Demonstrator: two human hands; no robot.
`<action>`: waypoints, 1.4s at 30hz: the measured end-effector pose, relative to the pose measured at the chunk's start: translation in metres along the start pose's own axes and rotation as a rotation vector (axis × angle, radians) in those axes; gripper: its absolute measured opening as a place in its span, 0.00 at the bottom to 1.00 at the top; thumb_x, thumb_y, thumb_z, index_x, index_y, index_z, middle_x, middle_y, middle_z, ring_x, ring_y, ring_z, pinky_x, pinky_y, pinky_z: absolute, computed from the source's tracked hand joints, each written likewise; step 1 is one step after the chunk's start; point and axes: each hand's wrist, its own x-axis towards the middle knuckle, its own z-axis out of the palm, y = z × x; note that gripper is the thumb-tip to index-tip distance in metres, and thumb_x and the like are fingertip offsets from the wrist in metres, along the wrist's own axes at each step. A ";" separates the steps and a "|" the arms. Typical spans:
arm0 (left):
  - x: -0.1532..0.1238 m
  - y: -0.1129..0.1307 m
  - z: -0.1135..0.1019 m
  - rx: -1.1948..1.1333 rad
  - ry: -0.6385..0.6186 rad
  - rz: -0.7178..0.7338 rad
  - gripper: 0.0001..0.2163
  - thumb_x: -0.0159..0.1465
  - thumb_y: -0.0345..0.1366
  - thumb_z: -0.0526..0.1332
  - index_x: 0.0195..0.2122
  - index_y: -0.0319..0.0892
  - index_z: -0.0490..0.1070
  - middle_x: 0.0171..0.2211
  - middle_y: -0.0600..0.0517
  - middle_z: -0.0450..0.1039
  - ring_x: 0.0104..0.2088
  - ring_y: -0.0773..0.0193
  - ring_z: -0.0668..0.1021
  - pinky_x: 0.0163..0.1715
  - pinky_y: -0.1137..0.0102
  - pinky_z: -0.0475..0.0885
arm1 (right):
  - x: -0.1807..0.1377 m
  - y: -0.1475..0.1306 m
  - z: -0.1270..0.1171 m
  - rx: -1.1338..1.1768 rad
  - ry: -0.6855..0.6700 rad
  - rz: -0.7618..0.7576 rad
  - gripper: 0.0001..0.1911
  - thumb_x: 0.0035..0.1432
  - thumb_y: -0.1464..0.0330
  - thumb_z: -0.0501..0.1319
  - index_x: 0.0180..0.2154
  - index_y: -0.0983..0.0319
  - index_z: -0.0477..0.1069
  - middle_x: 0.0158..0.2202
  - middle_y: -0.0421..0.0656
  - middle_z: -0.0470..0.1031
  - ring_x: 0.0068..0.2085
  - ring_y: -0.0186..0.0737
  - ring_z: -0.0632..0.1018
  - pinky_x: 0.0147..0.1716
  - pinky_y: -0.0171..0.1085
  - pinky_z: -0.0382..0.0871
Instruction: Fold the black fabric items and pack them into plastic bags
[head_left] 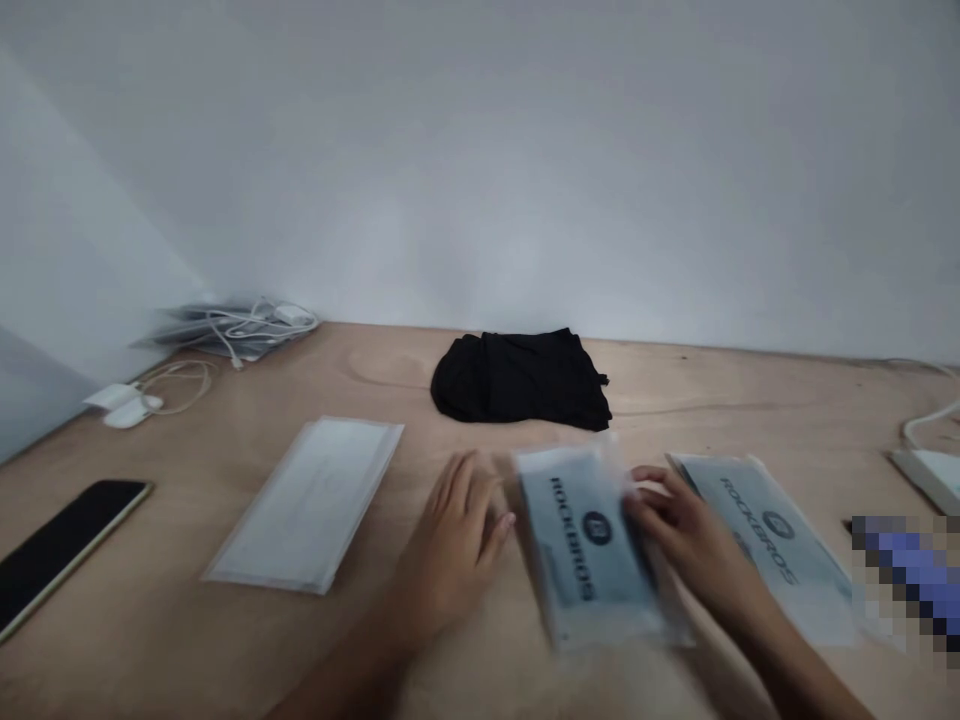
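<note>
A frosted plastic pouch [577, 560] printed ROCKBROS, with something blue-grey inside, is tilted up off the wooden table and slightly blurred. My right hand [690, 545] pinches its right edge between thumb and fingers. To the left of that pouch, my left hand [454, 545] holds nothing; its fingers are stretched out low over the table. Another ROCKBROS pouch [772, 545] lies flat to the right, partly behind my right hand and forearm. Left of my left hand lies a whitish flat pouch or small stack of pouches [311, 505].
Folded black cloth [525, 380] lies near the wall. A dark-screened phone [64, 550] is at far left. White cables [262, 318] rest on grey packets in the back left corner, near a white charger [127, 405]. A white box [930, 475] with a cord and a pixelated bluish object [911, 575] are at right.
</note>
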 end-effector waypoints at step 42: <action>0.067 -0.033 -0.045 0.109 0.053 0.184 0.13 0.73 0.32 0.52 0.49 0.38 0.75 0.56 0.41 0.71 0.54 0.54 0.76 0.57 0.58 0.71 | 0.064 0.021 -0.095 -0.972 0.034 -0.546 0.23 0.71 0.54 0.50 0.59 0.54 0.72 0.66 0.47 0.68 0.60 0.54 0.75 0.58 0.56 0.71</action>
